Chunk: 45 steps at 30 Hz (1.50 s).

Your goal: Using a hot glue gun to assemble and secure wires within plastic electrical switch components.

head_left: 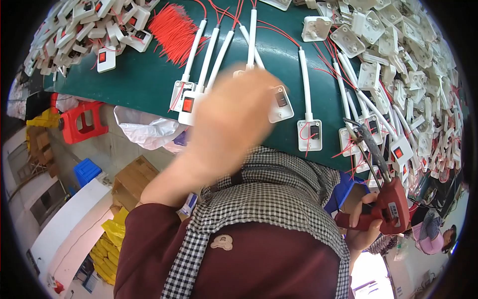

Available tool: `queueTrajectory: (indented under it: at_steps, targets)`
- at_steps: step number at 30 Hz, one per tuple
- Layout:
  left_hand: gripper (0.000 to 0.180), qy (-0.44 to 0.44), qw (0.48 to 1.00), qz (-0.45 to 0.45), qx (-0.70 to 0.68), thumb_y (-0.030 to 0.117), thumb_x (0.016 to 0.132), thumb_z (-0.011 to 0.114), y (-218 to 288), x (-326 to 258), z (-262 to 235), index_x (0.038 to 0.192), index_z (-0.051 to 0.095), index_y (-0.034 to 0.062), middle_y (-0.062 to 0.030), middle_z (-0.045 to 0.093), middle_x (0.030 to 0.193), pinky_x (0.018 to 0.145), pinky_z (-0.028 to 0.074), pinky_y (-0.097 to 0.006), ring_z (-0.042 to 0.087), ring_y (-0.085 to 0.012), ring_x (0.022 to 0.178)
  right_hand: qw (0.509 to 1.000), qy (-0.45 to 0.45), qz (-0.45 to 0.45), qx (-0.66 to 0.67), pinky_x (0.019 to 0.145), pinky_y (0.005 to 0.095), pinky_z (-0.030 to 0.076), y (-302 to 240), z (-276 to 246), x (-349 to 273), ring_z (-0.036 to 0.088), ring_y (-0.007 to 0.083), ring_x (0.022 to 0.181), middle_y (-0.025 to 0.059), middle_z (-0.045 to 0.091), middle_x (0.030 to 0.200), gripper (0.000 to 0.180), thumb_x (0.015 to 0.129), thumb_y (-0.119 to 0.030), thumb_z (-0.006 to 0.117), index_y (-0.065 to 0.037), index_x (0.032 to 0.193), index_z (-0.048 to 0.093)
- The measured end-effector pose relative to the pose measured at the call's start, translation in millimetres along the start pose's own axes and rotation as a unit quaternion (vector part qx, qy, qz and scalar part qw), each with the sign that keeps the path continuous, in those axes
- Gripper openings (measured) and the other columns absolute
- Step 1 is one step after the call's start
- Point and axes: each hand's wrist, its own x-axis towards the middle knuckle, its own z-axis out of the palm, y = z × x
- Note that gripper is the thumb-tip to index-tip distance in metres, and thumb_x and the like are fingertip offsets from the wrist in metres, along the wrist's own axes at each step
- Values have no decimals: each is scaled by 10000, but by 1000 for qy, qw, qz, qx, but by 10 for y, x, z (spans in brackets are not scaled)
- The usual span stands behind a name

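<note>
- Head view: blurred left hand (238,119), grip I cannot tell, may sweep boxes (282,112) off the near table (142,89) edge
- Right hand (366,234) clasps soldering gun (394,205); heat could scorch boxes

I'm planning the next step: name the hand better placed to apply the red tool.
Probably the right hand: it grips the red tool, while the left hand is over white switch boxes.
</note>
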Motion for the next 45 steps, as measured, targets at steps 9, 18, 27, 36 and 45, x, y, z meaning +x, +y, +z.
queueTrajectory:
  at_steps: [9,18,27,36,45]
  targets:
    - [104,49,973,-119,192,65,758,645,-986,347,-506,832,637,-7,-93,603,803,656,466,-316,594,-230,692,1000,11,-4,1,407,201,320,19,78,-28,430,98,463,162,522,1031,628,888,-407,555,71,1225,325]
    - [108,58,980,-189,-37,49,774,670,-1240,381,-715,858,692,-16,-44,677,788,634,445,-220,578,-78,694,998,54,20,-18,419,199,296,-33,154,-21,419,88,464,134,549,891,605,878,-455,556,80,1111,396]
    - [112,75,981,-180,18,62,801,662,-1171,407,-767,858,673,-34,-23,637,728,587,413,-182,534,-47,648,998,33,43,-6,436,197,259,34,36,-66,393,78,466,61,504,644,602,867,-493,554,74,1039,450]
    - [140,-78,996,-16,-45,-9,760,618,234,68,91,862,551,57,-70,535,792,566,449,-298,566,-201,658,993,54,101,-21,425,224,394,-97,156,-15,503,139,460,181,599,921,822,725,-521,714,58,1218,404]
    - [190,-57,995,62,-46,-66,650,660,197,-93,641,777,565,37,-75,606,956,639,459,-300,564,-222,793,986,-8,165,-11,444,220,410,-79,-9,-122,523,156,542,220,594,971,769,743,-473,715,68,1219,445]
